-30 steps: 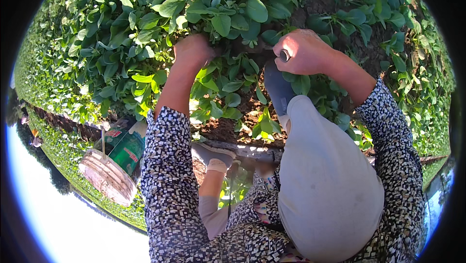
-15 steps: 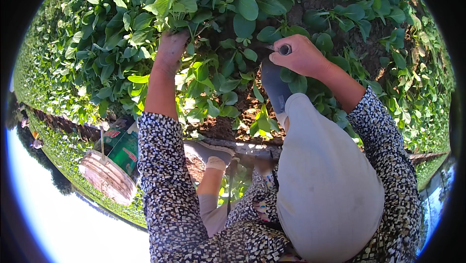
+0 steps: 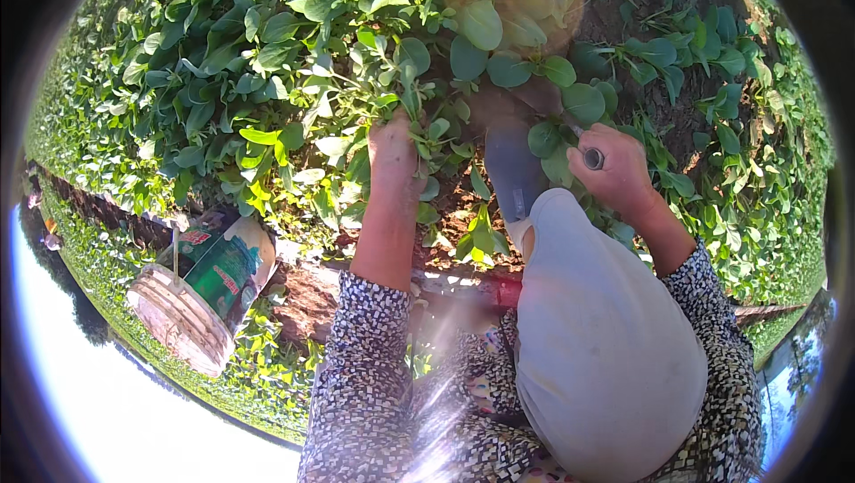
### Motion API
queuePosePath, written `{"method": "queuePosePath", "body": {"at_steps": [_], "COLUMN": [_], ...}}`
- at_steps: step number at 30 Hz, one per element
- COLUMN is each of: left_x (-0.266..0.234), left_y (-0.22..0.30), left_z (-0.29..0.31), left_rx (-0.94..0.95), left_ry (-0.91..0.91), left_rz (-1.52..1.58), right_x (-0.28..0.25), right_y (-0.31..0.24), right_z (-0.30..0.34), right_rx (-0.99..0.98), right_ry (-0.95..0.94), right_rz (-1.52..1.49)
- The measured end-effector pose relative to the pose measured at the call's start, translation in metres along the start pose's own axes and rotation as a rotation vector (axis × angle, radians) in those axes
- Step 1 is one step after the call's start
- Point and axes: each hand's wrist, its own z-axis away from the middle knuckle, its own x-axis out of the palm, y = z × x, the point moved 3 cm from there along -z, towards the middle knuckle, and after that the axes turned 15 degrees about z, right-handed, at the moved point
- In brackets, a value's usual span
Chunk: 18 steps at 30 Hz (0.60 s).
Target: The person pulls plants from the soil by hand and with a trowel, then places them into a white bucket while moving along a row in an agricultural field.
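Among dense leafy greens [image 3: 294, 46], my left hand [image 3: 392, 149] is closed around the stems of leafy plants [image 3: 405, 77]. Leaves stick up above its fist and partly hide the fingers. To the right, my right hand [image 3: 614, 167] grips a hand tool [image 3: 594, 159] whose round, hollow handle end faces me. The tool's working end, among the leaves, is too blurred to make out. Broad-leaved plants [image 3: 583, 102] stand close to this hand.
My grey shoe [image 3: 515, 167] is planted among the plants, below my bent knee in pale trousers [image 3: 606, 331]. A green and white bucket [image 3: 218, 274] stands at the left. Brown soil [image 3: 307, 300] shows between the rows.
My left hand has moved right and toward me, with leafy stems in it. My right hand has shifted right and nearer with the tool. The view has shifted slightly.
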Motion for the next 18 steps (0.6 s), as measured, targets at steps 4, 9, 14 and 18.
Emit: {"method": "queuePosePath", "body": {"at_steps": [4, 9, 14, 18], "left_x": [0.047, 0.089, 0.092, 0.058], "left_y": [-0.014, -0.023, -0.018, -0.005], "left_z": [-0.012, -0.030, -0.056, -0.086], "left_rx": [0.433, 0.617, 0.824, 0.764], "left_ry": [-0.420, -0.504, -0.419, -0.303], "left_rz": [-0.682, -1.572, -1.579, -1.107], "right_x": [0.005, 0.006, 0.030, 0.033], "right_y": [0.006, 0.005, -0.014, -0.007], "right_z": [-0.013, -0.024, -0.040, -0.032], "right_rx": [-0.096, -0.114, -0.125, 0.067], "right_ry": [0.029, 0.005, 0.095, 0.039], "right_rz": [0.063, -0.026, -0.156, -0.413]}}
